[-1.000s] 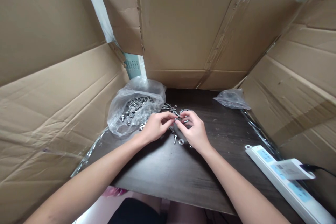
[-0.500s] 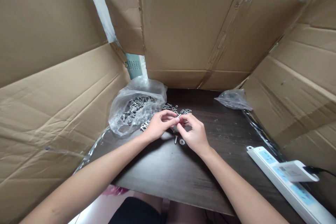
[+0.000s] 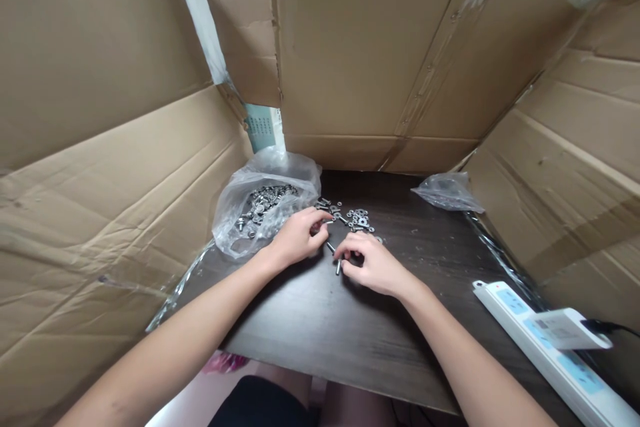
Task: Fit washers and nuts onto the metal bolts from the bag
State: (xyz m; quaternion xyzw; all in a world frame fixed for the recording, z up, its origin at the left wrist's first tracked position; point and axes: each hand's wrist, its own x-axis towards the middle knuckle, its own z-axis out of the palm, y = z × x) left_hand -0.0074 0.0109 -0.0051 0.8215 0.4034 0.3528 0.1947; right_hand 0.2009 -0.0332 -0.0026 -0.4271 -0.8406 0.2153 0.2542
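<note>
My left hand [image 3: 301, 235] is over the dark table with thumb and forefinger curled, and a small metal bolt [image 3: 329, 221] shows at its fingertips. To its right, my right hand [image 3: 369, 261] is low over the table, its thumb and bent forefinger apart. Close to those fingertips lie an upright-looking bolt [image 3: 338, 268] and a slanted bolt [image 3: 331, 248]. What lies under the right palm is hidden. Past my hands is a loose group of washers and nuts [image 3: 361, 217], with several more bolts beside it.
A clear plastic bag [image 3: 227, 217] full of metal fasteners lies open at the left. Another plastic bag [image 3: 447, 191] rests at the back right. A white power strip [image 3: 545, 347] with a plugged-in adapter runs along the right edge. Cardboard walls [image 3: 370, 53] enclose the table [image 3: 300, 327].
My hands were together at a bolt and have parted. The left moved slightly left with the bolt at its fingertips; the right came down toward the table, where a flat washer is now covered.
</note>
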